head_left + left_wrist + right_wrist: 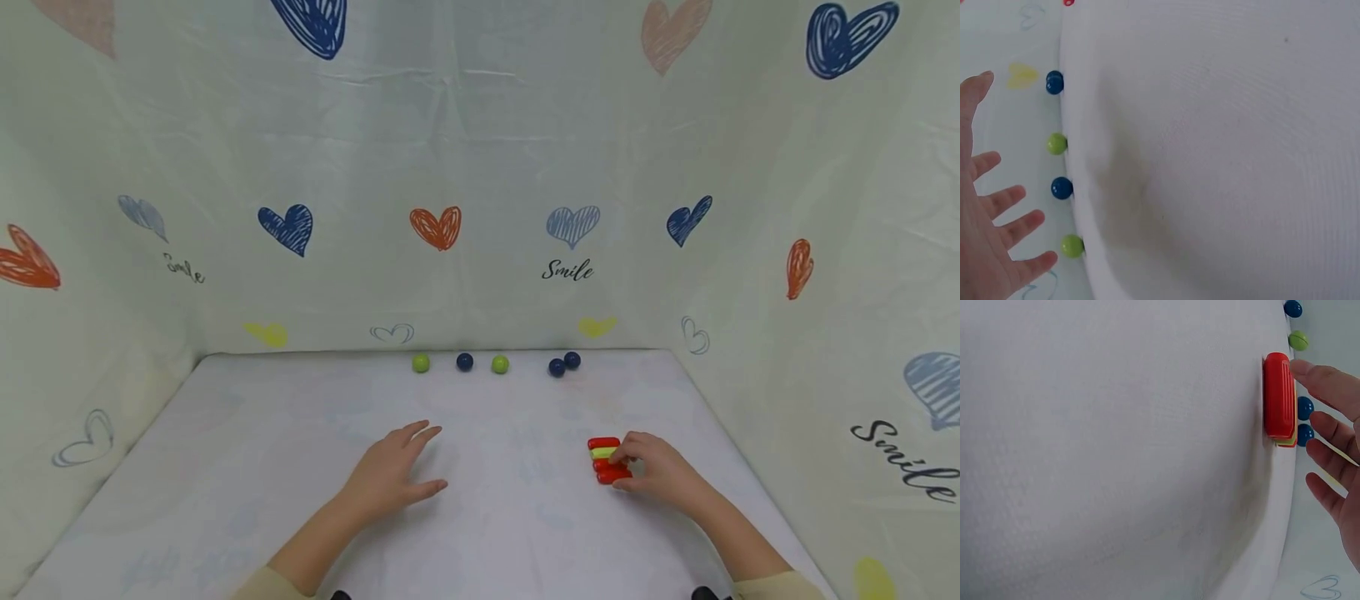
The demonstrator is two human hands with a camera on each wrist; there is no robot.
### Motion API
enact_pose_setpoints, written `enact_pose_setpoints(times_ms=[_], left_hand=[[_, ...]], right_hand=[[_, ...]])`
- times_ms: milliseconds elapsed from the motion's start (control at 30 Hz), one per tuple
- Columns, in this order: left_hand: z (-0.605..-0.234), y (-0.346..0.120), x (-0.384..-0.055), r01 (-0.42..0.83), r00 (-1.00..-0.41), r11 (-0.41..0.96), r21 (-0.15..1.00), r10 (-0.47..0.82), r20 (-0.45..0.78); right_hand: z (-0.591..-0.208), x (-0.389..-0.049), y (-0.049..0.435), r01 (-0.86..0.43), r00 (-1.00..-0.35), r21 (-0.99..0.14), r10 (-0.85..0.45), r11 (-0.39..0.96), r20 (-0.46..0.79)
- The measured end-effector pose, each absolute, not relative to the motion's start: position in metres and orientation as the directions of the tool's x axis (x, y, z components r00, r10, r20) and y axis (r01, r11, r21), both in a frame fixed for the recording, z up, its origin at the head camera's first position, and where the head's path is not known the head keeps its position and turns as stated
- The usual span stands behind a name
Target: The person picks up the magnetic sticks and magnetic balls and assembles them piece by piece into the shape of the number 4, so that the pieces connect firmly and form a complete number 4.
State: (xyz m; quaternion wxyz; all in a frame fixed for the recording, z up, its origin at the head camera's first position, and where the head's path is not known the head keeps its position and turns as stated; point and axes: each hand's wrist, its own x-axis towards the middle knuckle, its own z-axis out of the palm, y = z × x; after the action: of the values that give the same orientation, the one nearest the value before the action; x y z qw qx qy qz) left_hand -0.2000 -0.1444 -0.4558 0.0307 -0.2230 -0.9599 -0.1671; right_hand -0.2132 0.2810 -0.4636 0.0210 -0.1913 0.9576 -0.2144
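Several oblong plastic pieces lie side by side on the right of the white-covered table [480, 533]: a red one [603, 443] at the back, a yellow-green one [603, 453], then more red. The nearest red piece [1279, 394] has a ribbed side in the right wrist view. My right hand [660, 471] is over the row's right end, thumb tip right at the nearest piece's edge and fingers spread loosely above the others. My left hand [386, 475] hovers left of centre, holding nothing, with fingers extended and thumb apart.
Along the back edge stand a green ball [421, 363], a dark blue ball [465, 362], another green ball [500, 364] and two dark blue balls [557, 367] close together. A heart-printed cloth [495, 150] hangs behind the table and at both sides.
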Motion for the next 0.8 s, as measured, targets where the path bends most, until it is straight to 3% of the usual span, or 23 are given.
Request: enact_pose_setpoints(times_ms=[300,800], left_hand=[[-0.458,-0.134,-0.199,0.508,-0.861,0.806,0.306,0.481,0.161],[-0.461,-0.125,-0.199,0.513,-0.857,0.808,0.289,0.499,0.126]], right_hand=[[-0.466,-0.215,0.280,-0.343,-0.929,-0.396,-0.370,0.852,0.009],[-0.475,-0.218,0.278,-0.308,-0.942,-0.386,-0.334,0.869,-0.001]])
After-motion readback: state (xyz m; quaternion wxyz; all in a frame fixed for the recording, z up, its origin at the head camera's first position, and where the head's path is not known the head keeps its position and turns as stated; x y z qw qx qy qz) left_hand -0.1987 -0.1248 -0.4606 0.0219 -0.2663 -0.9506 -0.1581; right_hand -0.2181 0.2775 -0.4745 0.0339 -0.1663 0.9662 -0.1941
